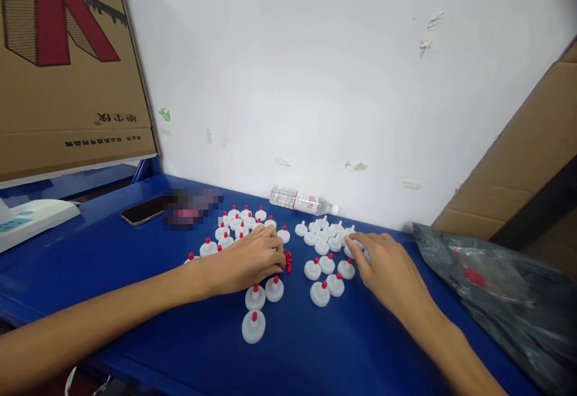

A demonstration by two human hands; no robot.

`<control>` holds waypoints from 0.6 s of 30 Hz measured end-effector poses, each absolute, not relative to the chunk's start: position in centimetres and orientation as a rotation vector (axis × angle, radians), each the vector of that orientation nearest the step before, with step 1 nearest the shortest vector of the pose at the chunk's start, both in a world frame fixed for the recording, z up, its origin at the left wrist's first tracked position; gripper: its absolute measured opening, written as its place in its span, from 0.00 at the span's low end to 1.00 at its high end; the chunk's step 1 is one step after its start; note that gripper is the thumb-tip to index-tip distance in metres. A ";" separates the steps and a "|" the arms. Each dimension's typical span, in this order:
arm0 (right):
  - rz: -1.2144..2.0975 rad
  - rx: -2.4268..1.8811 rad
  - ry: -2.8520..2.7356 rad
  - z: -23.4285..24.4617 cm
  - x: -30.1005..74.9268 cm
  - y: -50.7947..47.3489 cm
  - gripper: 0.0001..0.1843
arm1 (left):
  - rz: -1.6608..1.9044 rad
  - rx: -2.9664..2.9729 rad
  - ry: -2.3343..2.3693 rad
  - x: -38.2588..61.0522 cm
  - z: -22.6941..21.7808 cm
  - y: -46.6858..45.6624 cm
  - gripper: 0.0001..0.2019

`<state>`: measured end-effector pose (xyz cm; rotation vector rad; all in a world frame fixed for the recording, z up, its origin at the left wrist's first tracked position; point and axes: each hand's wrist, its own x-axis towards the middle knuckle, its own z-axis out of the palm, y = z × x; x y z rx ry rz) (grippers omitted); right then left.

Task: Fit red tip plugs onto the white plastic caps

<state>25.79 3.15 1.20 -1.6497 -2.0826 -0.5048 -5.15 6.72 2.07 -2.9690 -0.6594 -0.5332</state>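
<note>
My left hand (259, 255) is bent over the left cluster, fingertips curled down against a small pile of red tips (288, 262); what the fingertips pinch is mostly hidden. Around it stand several white round nozzle caps with red tips on their spouts, such as the nozzle cap (253, 327) at the front. My right hand (383, 264) reaches into the right-hand group, its thumb and fingers closed at a white nozzle cap (350, 249) partly covered by them. Behind lie bare-spouted white nozzle caps (321, 247). Nearer me, several red-tipped caps (320, 294) stand on the table.
A clear plastic bottle (304, 201) lies along the wall. At left are a phone (144, 210), a blurred patch, a white power strip (36, 219) and a cardboard box (76, 95). A grey plastic bag (496, 300) covers the blue table's (288, 354) right side, below leaning cardboard (505, 161).
</note>
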 end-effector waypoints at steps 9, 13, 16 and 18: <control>-0.487 -1.603 -2.167 0.3 25.8 3.2 0.24 | -0.597 -2.913 -0.729 -4.9 2.3 6.7 0.02; -0.474 -1.554 -2.080 1.4 25.7 3.0 0.21 | -0.668 -2.882 -0.755 -4.8 2.7 6.3 0.02; -0.447 -1.480 -1.979 2.3 25.1 2.5 0.16 | -0.732 -2.844 -0.759 -4.7 2.8 6.2 0.04; -0.411 -1.407 -1.954 2.7 24.5 2.1 0.13 | -0.779 -2.816 -0.735 -4.7 2.7 6.3 0.05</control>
